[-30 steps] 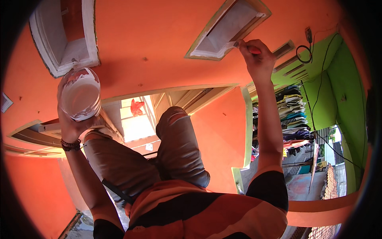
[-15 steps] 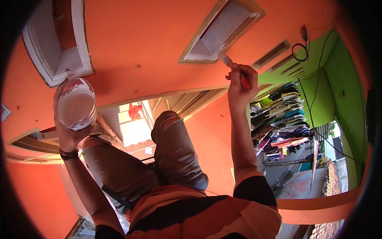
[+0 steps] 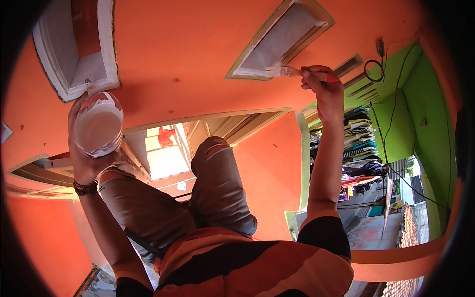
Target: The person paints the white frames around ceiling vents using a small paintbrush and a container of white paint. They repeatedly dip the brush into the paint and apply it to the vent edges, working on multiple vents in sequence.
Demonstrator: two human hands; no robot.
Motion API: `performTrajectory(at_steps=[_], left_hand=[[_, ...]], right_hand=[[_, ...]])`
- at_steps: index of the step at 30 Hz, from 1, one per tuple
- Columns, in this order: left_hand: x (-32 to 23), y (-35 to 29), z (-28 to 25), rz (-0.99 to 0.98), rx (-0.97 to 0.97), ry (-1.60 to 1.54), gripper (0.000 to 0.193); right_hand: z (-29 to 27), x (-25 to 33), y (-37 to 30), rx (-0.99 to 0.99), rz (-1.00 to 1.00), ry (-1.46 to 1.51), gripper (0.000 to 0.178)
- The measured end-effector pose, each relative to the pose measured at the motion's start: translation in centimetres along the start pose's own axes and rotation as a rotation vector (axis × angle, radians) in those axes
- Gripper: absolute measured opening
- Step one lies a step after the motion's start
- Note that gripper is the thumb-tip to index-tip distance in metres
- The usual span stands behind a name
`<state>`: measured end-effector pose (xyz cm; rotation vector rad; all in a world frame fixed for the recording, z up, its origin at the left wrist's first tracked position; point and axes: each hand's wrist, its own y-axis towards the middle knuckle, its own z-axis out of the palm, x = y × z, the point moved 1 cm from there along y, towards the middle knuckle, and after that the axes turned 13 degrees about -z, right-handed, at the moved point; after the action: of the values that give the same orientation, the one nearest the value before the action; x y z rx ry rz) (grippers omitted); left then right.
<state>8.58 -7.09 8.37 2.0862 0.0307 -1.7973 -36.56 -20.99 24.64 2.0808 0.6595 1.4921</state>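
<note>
My left hand (image 3: 88, 161) is closed around a clear plastic tub of white paint (image 3: 98, 126), tilted so its inside shows; paint is smeared round its rim. Between the fingers of my right hand (image 3: 324, 89) is a paintbrush (image 3: 294, 72) with a red-tipped handle. Its whitened bristles touch the lower edge of a recessed frame (image 3: 250, 73) in the orange wall. That frame is partly white, with brownish bare stretches along its right side. Another white-painted frame (image 3: 110, 54) lies just beyond the tub.
Small slotted vents (image 3: 349, 67) and a dangling black cable (image 3: 374, 71) are on the wall to the right. Hanging clothes (image 3: 360, 143) fill an opening beside a green wall (image 3: 396, 114). A red plastic-looking item (image 3: 166, 137) shows in a bright gap beyond my knees.
My right hand has moved right and turned, so the brush now lies nearly level, bristles on the frame's lower edge. The tub appears slightly farther right in the view.
</note>
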Motion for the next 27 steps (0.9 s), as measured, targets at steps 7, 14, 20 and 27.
performTrajectory(at_steps=[7, 14, 20, 27], left_hand=[[-0.3, 0.0, 0.2, -0.002, -0.014, -0.004, 0.112], [-0.8, 0.2, 0.4, 0.041, -0.003, -0.012, 0.110], [-0.5, 0.0, 0.0, 0.010, -0.005, 0.055, 0.109], [-1.0, 0.0, 0.5, 0.002, 0.001, 0.028, 0.109]], right_hand=[[0.1, -0.3, 0.4, 0.002, -0.008, -0.110, 0.028], [0.5, -1.4, 1.4, -0.058, -0.013, -0.056, 0.030], [-0.1, -1.8, 2.5, 0.115, 0.054, -0.120, 0.026], [1.2, -1.2, 3.1, 0.230, -0.044, -0.250, 0.020]])
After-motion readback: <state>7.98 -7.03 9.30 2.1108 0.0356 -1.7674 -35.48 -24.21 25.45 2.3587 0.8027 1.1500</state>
